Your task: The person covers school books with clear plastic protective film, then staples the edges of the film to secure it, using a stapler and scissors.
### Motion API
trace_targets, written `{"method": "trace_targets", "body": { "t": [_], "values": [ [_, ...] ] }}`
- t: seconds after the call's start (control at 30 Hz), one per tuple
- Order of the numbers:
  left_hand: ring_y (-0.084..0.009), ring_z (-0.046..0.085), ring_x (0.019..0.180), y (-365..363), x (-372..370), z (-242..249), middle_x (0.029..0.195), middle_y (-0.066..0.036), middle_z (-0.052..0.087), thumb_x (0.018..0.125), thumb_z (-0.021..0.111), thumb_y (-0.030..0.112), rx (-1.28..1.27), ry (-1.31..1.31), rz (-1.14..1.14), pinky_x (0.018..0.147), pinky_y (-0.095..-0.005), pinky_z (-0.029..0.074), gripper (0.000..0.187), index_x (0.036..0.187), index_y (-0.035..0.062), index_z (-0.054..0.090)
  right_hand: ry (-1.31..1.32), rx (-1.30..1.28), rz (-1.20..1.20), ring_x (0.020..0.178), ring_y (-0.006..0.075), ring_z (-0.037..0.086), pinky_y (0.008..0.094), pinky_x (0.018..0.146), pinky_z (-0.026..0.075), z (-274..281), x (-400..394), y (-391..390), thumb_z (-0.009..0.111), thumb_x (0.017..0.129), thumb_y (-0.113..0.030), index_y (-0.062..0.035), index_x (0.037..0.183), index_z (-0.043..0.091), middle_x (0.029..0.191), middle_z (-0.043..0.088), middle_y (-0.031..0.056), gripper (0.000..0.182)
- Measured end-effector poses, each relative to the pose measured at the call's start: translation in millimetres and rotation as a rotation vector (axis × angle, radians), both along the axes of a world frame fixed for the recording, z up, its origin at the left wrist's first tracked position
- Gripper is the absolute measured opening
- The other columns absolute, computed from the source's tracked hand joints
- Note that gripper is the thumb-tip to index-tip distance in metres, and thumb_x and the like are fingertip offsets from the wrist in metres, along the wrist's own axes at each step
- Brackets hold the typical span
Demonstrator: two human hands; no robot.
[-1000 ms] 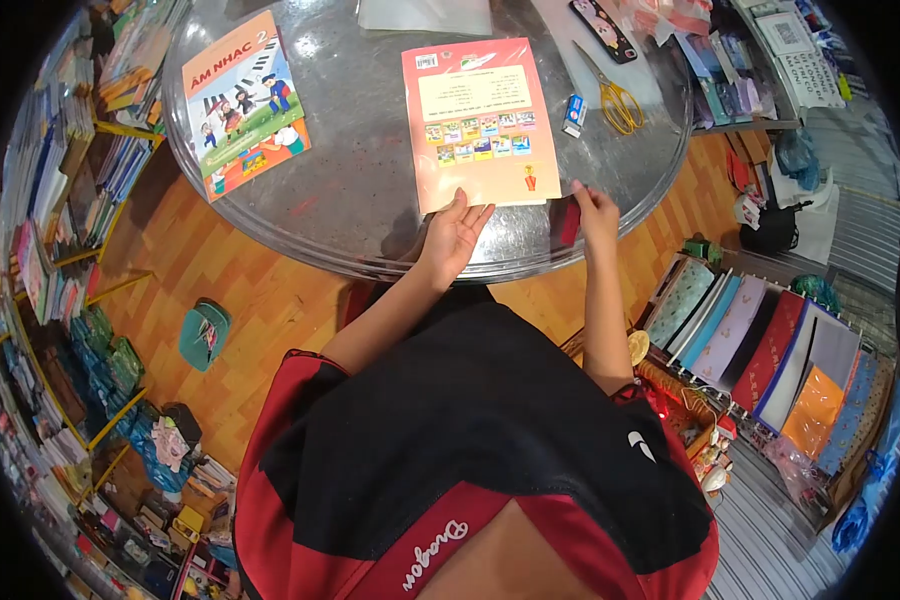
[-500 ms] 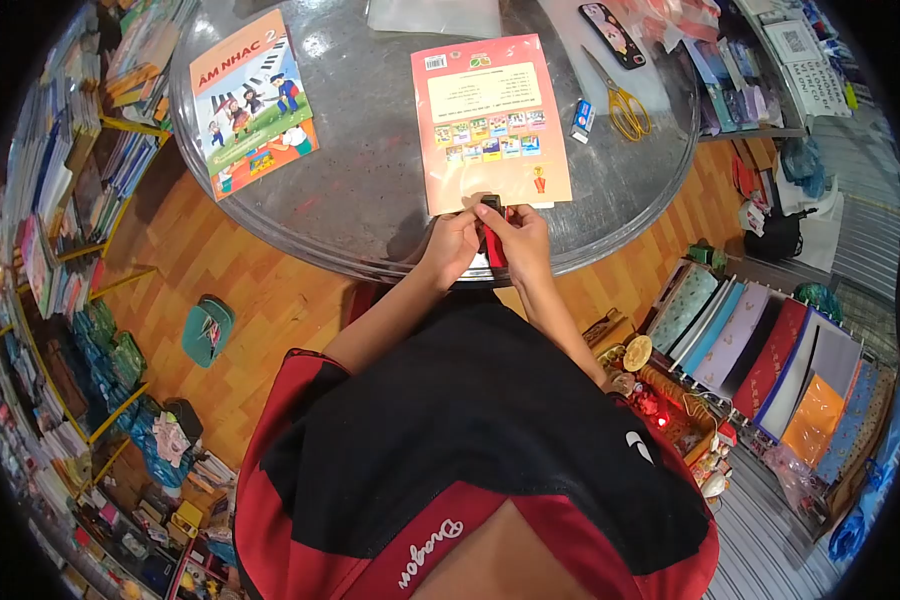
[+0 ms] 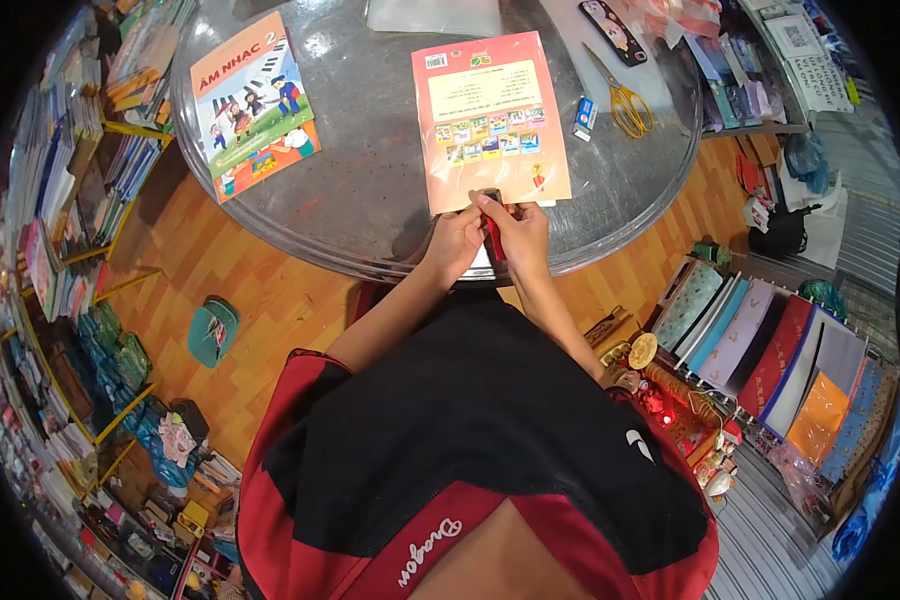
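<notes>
Over a round grey table (image 3: 355, 165) on wooden flooring (image 3: 280, 310), near crowded shelves (image 3: 65, 160), pinches a red-and-black tool (image 3: 495, 239) with left hand (image 3: 455, 243) and right hand (image 3: 524, 238), by the pink book (image 3: 497, 115).

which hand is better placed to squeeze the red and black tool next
Probably the right hand: its thumb lies over the dark end of the red and black tool. The left hand is at the pink book's lower edge; its grip there is partly hidden.

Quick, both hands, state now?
Left hand: fingers closed at the book's near edge; exact grip unclear.
Right hand: closed on the red tool.
</notes>
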State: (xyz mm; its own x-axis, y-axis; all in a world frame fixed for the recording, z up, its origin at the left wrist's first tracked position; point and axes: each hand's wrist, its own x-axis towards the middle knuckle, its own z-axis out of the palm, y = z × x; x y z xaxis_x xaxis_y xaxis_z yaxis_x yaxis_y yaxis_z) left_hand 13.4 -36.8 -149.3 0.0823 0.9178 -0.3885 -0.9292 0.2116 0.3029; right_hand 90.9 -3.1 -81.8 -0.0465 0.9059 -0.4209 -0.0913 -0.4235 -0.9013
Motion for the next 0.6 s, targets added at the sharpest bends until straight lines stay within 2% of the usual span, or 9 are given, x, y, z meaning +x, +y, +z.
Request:
{"method": "trace_targets", "body": {
  "t": [0.07, 0.13, 0.3, 0.37, 0.47, 0.57, 0.6],
  "values": [
    [-0.0141, 0.053, 0.087, 2, 1, 5, 0.098, -0.008, 0.055, 0.089, 0.043, 0.018, -0.034, 0.029, 0.022, 0.074, -0.0281, 0.044, 0.025, 0.109, 0.0027, 0.046, 0.006, 0.023, -0.021, 0.051, 0.0060, 0.049, 0.0190, 0.045, 0.037, -4, 2, 1, 0.069, 0.067, -0.006, 0.0003, 0.076, 0.060, 0.065, 0.055, 0.0020, 0.014],
    [-0.0146, 0.053, 0.088, 1, 2, 3, 0.099, -0.008, 0.054, 0.089, 0.043, 0.017, -0.036, 0.045, 0.028, 0.075, -0.0282, 0.044, 0.026, 0.110, 0.0025, 0.045, -0.014, -0.025, 0.042, 0.061, 0.0071, 0.053, 0.0194, 0.055, 0.041, 0, 5, 2, 0.066, 0.071, -0.007, 0.0021, 0.082, 0.061, 0.074, 0.060, 0.0049, 0.015],
    [-0.0169, 0.052, 0.095, 2, 0, 4, 0.104, -0.009, 0.053, 0.089, 0.042, 0.016, -0.059, 0.002, -0.005, 0.082, -0.0294, 0.042, 0.028, 0.113, 0.0016, 0.042, -0.021, -0.037, 0.024, 0.061, 0.0070, 0.053, 0.0193, 0.055, 0.040, -7, 8, 2, 0.067, 0.071, -0.007, 0.0027, 0.080, 0.061, 0.073, 0.060, 0.0045, 0.015],
    [-0.0181, 0.050, 0.100, 3, 2, 4, 0.106, -0.009, 0.051, 0.087, 0.044, 0.013, -0.025, 0.049, 0.062, 0.088, -0.0312, 0.039, 0.029, 0.113, 0.0014, 0.041, 0.015, -0.009, 0.014, 0.062, 0.0069, 0.053, 0.0192, 0.055, 0.040, -8, 9, 2, 0.068, 0.070, -0.008, 0.0031, 0.080, 0.061, 0.073, 0.060, 0.0045, 0.016],
    [-0.0191, 0.049, 0.102, 2, 0, 5, 0.107, -0.009, 0.051, 0.086, 0.045, 0.007, -0.053, 0.009, 0.115, 0.091, -0.0334, 0.038, 0.024, 0.110, 0.0004, 0.043, 0.097, 0.025, 0.012, 0.056, 0.0057, 0.050, 0.0186, 0.051, 0.038, -3, 13, 2, 0.070, 0.067, -0.009, 0.0008, 0.077, 0.062, 0.064, 0.056, 0.0006, 0.016],
    [-0.0211, 0.048, 0.105, 2, -2, 12, 0.107, -0.011, 0.051, 0.085, 0.049, 0.006, -0.034, -0.019, 0.123, 0.096, -0.0347, 0.035, 0.026, 0.109, -0.0019, 0.042, -0.111, 0.043, 0.294, 0.064, 0.0065, 0.051, 0.0201, 0.057, 0.041, -6, 41, 6, 0.072, 0.066, -0.012, 0.0037, 0.086, 0.060, 0.073, 0.059, 0.0026, 0.028],
    [-0.0219, 0.047, 0.107, 3, -1, 17, 0.107, -0.012, 0.051, 0.084, 0.050, 0.006, -0.067, -0.035, 0.147, 0.099, -0.0358, 0.033, 0.027, 0.109, -0.0022, 0.042, -0.286, 0.145, 0.415, 0.063, 0.0117, 0.054, 0.0238, 0.060, 0.044, -22, 61, 12, 0.073, 0.063, -0.013, 0.0037, 0.091, 0.059, 0.078, 0.061, 0.0082, 0.035]
  ]
}}
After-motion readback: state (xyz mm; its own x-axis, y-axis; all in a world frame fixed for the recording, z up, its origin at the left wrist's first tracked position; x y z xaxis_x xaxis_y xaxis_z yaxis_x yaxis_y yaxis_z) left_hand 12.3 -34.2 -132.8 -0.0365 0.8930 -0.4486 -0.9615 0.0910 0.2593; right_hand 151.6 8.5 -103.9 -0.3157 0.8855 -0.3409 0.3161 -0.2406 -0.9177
